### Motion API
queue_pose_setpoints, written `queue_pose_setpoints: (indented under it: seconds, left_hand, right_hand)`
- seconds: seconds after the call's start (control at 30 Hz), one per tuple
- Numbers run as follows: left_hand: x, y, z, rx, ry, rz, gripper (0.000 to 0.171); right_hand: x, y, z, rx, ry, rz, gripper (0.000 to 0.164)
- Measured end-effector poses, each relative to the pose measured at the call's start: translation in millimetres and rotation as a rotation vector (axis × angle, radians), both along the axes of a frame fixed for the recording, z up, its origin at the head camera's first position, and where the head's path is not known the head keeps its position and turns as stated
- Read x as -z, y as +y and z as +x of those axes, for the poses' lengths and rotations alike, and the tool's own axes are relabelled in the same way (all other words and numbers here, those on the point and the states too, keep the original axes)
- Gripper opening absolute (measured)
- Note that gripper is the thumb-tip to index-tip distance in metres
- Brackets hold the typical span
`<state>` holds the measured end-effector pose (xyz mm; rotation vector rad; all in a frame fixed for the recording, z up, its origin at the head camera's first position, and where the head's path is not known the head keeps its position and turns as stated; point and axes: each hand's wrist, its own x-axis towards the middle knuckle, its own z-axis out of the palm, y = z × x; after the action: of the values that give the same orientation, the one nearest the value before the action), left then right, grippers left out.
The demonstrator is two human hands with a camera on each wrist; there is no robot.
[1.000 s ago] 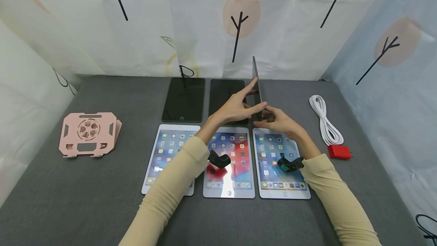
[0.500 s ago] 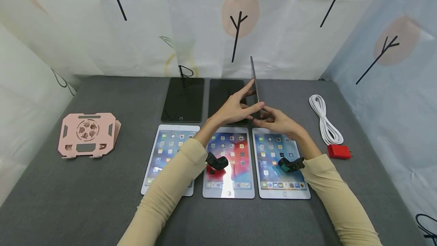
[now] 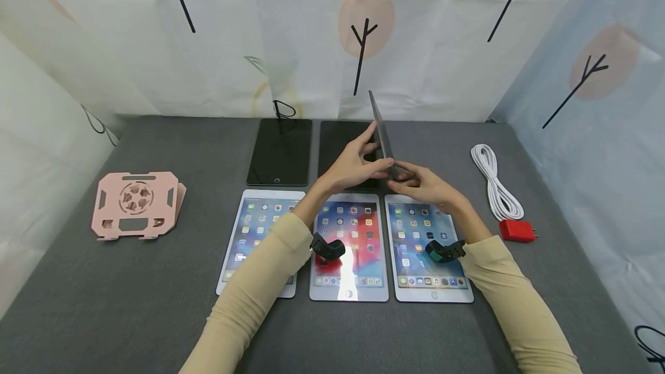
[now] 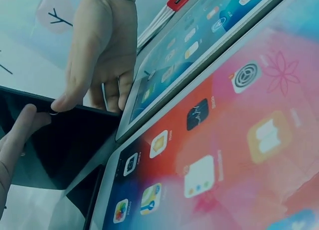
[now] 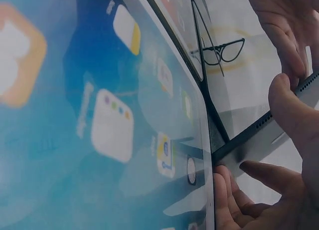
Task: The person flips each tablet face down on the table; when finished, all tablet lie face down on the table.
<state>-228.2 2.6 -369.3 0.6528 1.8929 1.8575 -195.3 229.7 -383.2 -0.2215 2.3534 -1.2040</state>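
A dark tablet with a black screen and grey back (image 3: 381, 134) stands tilted on its long edge at the back of the table, leaning to the left. My left hand (image 3: 354, 163) holds its near side from the left, with the index finger stretched along the screen side. From the right, my right hand (image 3: 427, 183) grips the near lower edge. In the right wrist view, the thumb (image 5: 289, 103) lies over the edge with the speaker holes, and other fingers are under the grey back. The left wrist view shows the black screen (image 4: 75, 140) between both hands.
Two black tablets lie flat at the back, a left one (image 3: 280, 152) and one partly hidden (image 3: 340, 137). Nearer are three white lit tablets, left (image 3: 254, 218), middle (image 3: 353, 212) and right (image 3: 415, 229). A pink stand (image 3: 136, 204), white cable (image 3: 493, 180) and red charger (image 3: 516, 231) flank them.
The held tablet was nearly upright and has tilted further left, its top edge moving left and slightly down. My left hand has shifted left with it; the right hand stays about in place.
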Motion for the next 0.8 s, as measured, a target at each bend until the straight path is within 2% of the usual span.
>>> queue_pose_setpoints:
  seconds: [0.27,0.37,0.5,0.6,0.8]
  left_hand:
    - [6.4,-2,2.0,-0.055,-0.093,0.058,0.096]
    - [9.9,-2,2.1,-0.07,-0.124,0.109,0.095]
    - [14.3,0,2.1,-0.06,-0.157,0.16,0.094]
    - [16.1,2,2.9,-0.053,-0.154,0.13,0.096]
    - [18.5,5,3.9,-0.087,-0.099,0.012,0.106]
  right_hand:
    - [-2.7,5,-0.1,0.039,0.015,0.083,0.083]
    - [-4.8,7,0.7,0.033,0.027,0.077,0.085]
    - [-4.1,11,1.6,0.034,0.022,0.002,0.081]
    - [-1.2,15,2.1,0.052,0.011,-0.052,0.078]
    - [-0.5,24,6.2,0.107,0.03,-0.033,0.09]
